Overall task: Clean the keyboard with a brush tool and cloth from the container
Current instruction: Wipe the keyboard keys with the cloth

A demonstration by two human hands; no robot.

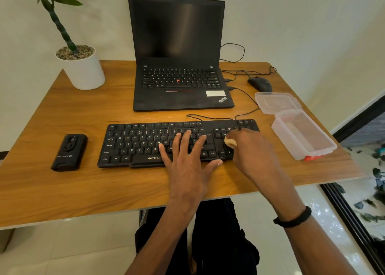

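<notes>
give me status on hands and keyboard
Left hand flat on keyboard, steadying. Right hand grips cloth on arrow-key side. Container open, nothing blocking.

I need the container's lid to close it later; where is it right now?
In the head view, the clear lid lies on the table's right side, just behind the open container and in front of the black mouse.
</notes>
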